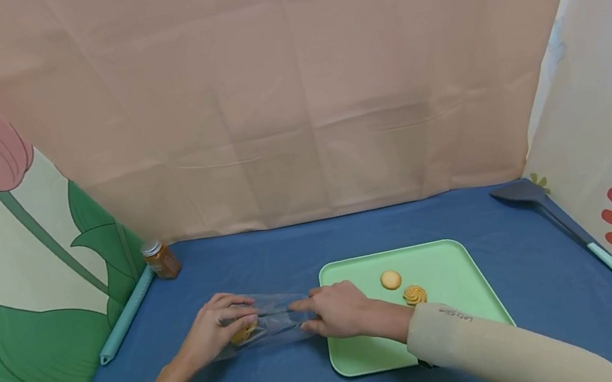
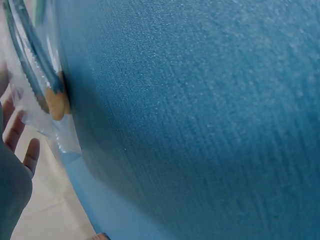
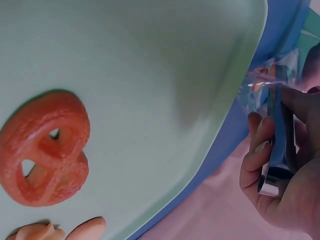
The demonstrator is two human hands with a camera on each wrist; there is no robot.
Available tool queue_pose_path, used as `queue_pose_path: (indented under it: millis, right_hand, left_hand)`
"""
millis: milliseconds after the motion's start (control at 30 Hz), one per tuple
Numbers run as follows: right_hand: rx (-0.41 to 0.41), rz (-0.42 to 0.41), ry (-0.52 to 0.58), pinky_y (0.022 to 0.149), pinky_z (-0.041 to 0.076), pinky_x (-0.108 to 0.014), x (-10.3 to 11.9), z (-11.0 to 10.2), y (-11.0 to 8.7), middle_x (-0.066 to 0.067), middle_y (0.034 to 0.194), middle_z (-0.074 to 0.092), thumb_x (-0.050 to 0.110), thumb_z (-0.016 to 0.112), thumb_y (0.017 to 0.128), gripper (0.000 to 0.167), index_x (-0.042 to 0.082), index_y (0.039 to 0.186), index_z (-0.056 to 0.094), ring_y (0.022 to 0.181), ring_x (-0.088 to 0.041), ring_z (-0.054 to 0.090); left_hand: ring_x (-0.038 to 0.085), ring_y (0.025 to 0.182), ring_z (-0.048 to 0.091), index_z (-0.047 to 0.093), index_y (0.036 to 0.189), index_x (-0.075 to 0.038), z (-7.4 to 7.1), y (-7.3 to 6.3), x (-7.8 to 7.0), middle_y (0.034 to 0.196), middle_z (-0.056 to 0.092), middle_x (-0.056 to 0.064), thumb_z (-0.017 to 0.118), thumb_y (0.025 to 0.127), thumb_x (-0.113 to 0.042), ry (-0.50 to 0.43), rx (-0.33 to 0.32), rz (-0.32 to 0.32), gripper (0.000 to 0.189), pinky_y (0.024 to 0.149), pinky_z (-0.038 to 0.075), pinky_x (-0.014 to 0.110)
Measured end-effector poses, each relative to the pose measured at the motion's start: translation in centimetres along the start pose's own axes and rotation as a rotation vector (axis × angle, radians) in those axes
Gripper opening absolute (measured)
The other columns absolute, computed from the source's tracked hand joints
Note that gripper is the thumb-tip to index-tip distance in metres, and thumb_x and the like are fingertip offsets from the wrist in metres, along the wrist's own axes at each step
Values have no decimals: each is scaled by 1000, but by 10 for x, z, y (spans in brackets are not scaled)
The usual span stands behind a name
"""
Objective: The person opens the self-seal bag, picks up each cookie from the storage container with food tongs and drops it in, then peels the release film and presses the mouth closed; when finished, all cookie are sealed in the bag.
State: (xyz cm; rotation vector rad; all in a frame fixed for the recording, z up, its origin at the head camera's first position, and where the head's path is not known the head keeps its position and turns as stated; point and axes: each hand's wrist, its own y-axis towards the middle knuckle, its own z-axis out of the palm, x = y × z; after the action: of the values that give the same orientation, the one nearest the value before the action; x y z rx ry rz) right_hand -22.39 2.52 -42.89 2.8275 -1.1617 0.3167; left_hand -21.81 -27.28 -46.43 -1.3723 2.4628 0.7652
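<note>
Left hand (image 1: 222, 326) grips clear bag (image 1: 282, 332) at its 9 o'clock end; right hand (image 1: 341, 310), at 3 o'clock, holds metal tongs (image 3: 283, 142), tips inside by the bagged cookie (image 1: 243, 334). Looks like the bagging step; next move probably calls for releasing, then sliding tongs out toward 3 o'clock. Beyond: swirl cookie (image 1: 414, 295), round cookie (image 1: 391, 280) on green tray (image 1: 362, 355); jar (image 1: 163, 262), 10 o'clock from bag.

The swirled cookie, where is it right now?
In the head view, the swirled cookie lies on the green tray in the picture's right half, just below and right of the smooth round cookie.
</note>
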Motion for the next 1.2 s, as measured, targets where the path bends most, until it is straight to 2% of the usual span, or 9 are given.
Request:
queue_pose_path:
  millis: [167,400,600,800,967,1200]
  right_hand:
    - [-1,7,-1,41,31,-26,1,0,0,9,81,58,43,64,98,44,37,141,58,52,-5,42]
    - [-1,17,2,41,31,-25,-1,1,0,10,76,54,46,64,97,45,39,141,58,53,-5,43]
    - [-6,33,12,40,31,-25,-3,-3,-2,8,86,63,46,65,96,46,38,141,58,55,-3,44]
    - [-23,52,25,41,30,-25,-9,-9,-8,9,75,54,43,66,96,45,36,140,59,56,-3,44]
    - [-43,68,55,42,32,-26,-19,-20,-24,4,85,63,43,66,96,45,35,140,60,55,-3,45]
    - [-78,88,84,44,34,-25,-41,-33,-61,11,76,55,40,68,95,43,33,137,63,57,1,45]
  left_hand:
    - [16,114,59,80,108,-28,0,-1,1,120,71,-6,72,92,-25,1,-5,18,18,89,52,46]
    - [17,113,60,80,107,-26,1,-1,2,118,72,-5,74,90,-22,16,-25,43,18,87,53,45]
    - [16,111,60,81,105,-23,1,0,3,117,73,-3,76,89,-19,15,-35,64,18,85,53,42]
    - [14,111,59,81,104,-24,0,0,3,117,72,-7,75,90,-21,0,-32,29,16,85,53,40]
    - [15,111,59,81,105,-26,0,0,3,117,72,-6,75,90,-19,-6,-33,26,17,86,52,42]
    - [14,113,58,81,106,-22,-1,-1,2,118,72,-7,75,90,-21,-10,-15,3,17,88,52,45]
